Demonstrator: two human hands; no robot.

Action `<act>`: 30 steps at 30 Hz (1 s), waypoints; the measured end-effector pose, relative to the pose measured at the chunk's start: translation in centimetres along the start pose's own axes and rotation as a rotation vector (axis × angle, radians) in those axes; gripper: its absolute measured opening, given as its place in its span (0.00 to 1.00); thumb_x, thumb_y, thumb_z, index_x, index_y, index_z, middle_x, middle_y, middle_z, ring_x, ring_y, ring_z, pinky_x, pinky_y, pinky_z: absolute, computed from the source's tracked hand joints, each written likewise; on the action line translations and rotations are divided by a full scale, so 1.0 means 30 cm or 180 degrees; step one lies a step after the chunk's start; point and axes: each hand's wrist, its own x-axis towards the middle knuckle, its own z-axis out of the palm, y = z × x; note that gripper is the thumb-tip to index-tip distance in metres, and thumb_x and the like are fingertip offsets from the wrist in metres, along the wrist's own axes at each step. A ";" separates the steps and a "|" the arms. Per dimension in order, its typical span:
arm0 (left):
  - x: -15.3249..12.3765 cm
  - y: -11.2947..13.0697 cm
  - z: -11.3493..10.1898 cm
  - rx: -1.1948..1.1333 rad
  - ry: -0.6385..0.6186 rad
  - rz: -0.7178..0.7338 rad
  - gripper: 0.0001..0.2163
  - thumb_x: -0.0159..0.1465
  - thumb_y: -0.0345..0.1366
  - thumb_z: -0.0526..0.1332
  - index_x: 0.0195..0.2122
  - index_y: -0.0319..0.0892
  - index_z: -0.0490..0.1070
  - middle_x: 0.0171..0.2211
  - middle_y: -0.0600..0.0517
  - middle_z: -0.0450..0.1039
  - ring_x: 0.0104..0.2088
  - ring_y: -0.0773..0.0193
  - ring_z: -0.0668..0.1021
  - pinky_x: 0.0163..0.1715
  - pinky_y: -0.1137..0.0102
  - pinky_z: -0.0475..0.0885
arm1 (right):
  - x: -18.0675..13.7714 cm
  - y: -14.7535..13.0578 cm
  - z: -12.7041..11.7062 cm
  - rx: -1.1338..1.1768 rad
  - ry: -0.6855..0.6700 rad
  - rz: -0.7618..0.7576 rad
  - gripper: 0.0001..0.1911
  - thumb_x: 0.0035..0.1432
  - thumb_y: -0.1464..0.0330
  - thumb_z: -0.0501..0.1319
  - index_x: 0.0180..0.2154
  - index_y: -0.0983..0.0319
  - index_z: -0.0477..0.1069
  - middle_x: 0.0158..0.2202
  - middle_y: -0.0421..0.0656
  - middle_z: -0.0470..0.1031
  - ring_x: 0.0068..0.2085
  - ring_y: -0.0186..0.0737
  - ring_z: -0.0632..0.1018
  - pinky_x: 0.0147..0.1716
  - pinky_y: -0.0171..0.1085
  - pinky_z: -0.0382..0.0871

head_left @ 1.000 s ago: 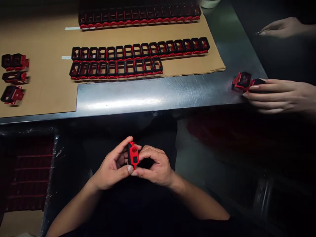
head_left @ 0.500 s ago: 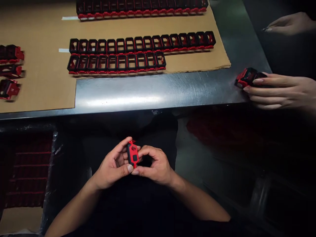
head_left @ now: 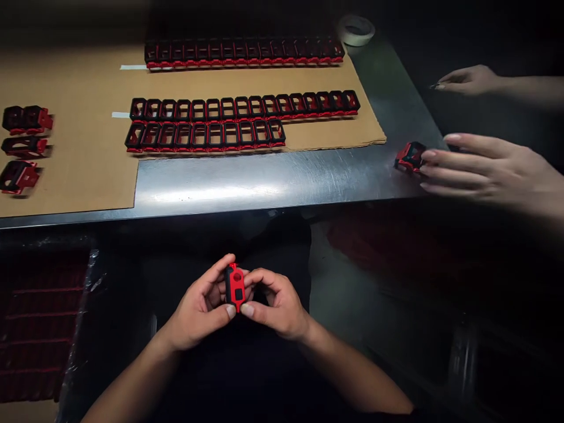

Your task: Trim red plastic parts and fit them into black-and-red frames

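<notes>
Between my two hands, below the table edge, is a small red and black frame-shaped part. Its red face has a round hole and a dark square, and it stands upright. My left hand grips it from the left, index finger on its top end and thumb near its bottom. My right hand holds it from the right, with thumb and forefinger at its edge. The fingers behind the part are partly hidden.
Rows of similar black and red frames stand on cardboard over a metal table. More frames lie left. A tape roll sits at the back. A co-worker's hand is beside red-black parts. A dark crate stands lower left.
My view has tilted up, so the table appears lower and the tape roll shows. The part in my hands has turned its red face slightly more toward me. The co-worker's fingers have opened off the parts.
</notes>
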 end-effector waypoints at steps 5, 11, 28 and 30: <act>-0.013 -0.011 -0.005 0.0346 0.0075 -0.0045 0.37 0.60 0.31 0.70 0.68 0.59 0.58 0.60 0.45 0.72 0.55 0.55 0.79 0.51 0.67 0.76 | 0.007 0.000 -0.001 0.0775 0.0011 0.0439 0.10 0.60 0.62 0.68 0.41 0.60 0.78 0.34 0.41 0.78 0.33 0.34 0.77 0.37 0.35 0.73; -0.019 -0.015 0.008 0.0371 0.0257 -0.0340 0.42 0.57 0.31 0.73 0.69 0.55 0.56 0.60 0.43 0.70 0.52 0.55 0.79 0.48 0.67 0.77 | 0.020 0.009 0.009 0.0869 0.0133 0.0729 0.10 0.59 0.61 0.69 0.38 0.61 0.79 0.34 0.41 0.79 0.34 0.36 0.79 0.39 0.36 0.73; -0.029 -0.010 0.005 0.0506 0.0495 -0.0232 0.39 0.57 0.35 0.73 0.68 0.52 0.58 0.59 0.44 0.71 0.53 0.55 0.79 0.52 0.65 0.76 | 0.040 0.005 0.029 0.1135 0.0187 0.1022 0.13 0.56 0.60 0.72 0.34 0.63 0.76 0.25 0.38 0.76 0.26 0.32 0.76 0.32 0.34 0.73; -0.024 -0.011 0.002 0.0580 0.0486 -0.0219 0.39 0.57 0.36 0.73 0.68 0.51 0.58 0.59 0.44 0.72 0.54 0.55 0.79 0.54 0.65 0.76 | 0.039 0.007 0.026 0.1071 0.0192 0.1050 0.14 0.56 0.59 0.72 0.34 0.63 0.76 0.25 0.38 0.76 0.26 0.32 0.75 0.31 0.34 0.73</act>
